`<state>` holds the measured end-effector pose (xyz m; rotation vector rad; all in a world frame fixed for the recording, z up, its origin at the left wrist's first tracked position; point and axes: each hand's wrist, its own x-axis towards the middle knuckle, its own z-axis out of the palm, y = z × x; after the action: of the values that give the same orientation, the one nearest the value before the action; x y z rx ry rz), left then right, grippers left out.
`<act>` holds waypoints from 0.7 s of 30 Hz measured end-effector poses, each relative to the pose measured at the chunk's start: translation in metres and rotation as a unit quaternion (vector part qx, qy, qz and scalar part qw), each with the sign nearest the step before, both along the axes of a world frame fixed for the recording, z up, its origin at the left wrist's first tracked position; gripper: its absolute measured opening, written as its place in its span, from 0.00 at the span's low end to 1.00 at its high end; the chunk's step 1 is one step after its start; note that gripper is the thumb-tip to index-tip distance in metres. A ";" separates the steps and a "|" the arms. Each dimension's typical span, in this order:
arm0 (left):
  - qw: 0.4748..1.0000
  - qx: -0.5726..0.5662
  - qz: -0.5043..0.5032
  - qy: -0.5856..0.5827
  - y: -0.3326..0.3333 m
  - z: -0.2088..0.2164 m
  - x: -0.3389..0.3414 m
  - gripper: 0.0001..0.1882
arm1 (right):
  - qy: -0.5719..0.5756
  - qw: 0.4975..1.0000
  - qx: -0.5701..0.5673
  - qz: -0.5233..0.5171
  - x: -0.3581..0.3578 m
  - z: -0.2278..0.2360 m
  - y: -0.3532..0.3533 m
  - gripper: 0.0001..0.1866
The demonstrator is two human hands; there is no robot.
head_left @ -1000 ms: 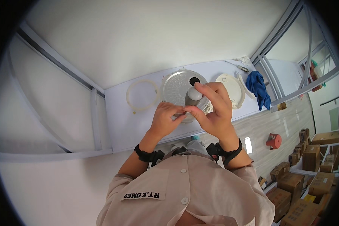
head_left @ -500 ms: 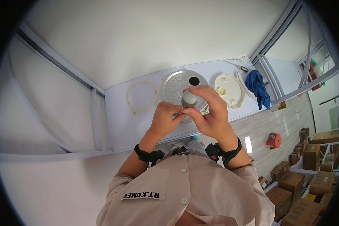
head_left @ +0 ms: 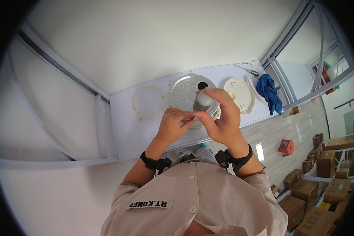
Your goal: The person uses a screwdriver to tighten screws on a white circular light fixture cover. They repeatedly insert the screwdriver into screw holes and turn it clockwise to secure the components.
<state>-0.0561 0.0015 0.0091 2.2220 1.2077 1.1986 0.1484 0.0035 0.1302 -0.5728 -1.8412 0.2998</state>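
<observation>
My right hand grips a grey, round-ended cylinder, like a tool handle, between a thumb and curled fingers. Its domed end points up toward me; the lower end is hidden. Against the tip of the right thumb, my left hand has its thumb and fingers pinched together. What that pinch holds is too small to make out. Both hands are raised over a round silver-coloured metal-topped unit, which has a black oval spot on top and a pale rim with clips.
A thin cream ring lies on the white table at left. To the right are a round cream cover, a curved pale strip, a screwdriver and a blue cloth. A red stool and cardboard boxes stand beyond.
The grey cylinder's domed end has tipped slightly to the right, along with my right fingers. My left hand stays almost in place, still pinched.
</observation>
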 end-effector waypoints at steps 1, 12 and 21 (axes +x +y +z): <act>1.000 0.001 0.000 0.003 0.000 0.001 0.001 0.11 | 0.018 1.000 -0.014 0.001 0.003 -0.003 0.000 0.36; 0.994 0.091 -0.010 0.057 -0.002 0.011 0.006 0.08 | 0.097 0.994 -0.023 -0.042 0.033 0.000 -0.003 0.32; 0.994 0.103 -0.011 0.021 0.000 -0.001 -0.009 0.07 | -0.076 0.984 -0.135 -0.091 0.049 -0.009 -0.002 0.30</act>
<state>-0.0649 0.0011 0.0085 2.4120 1.1170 1.3274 0.1974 0.0019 0.1214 -0.9691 -1.8909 0.3941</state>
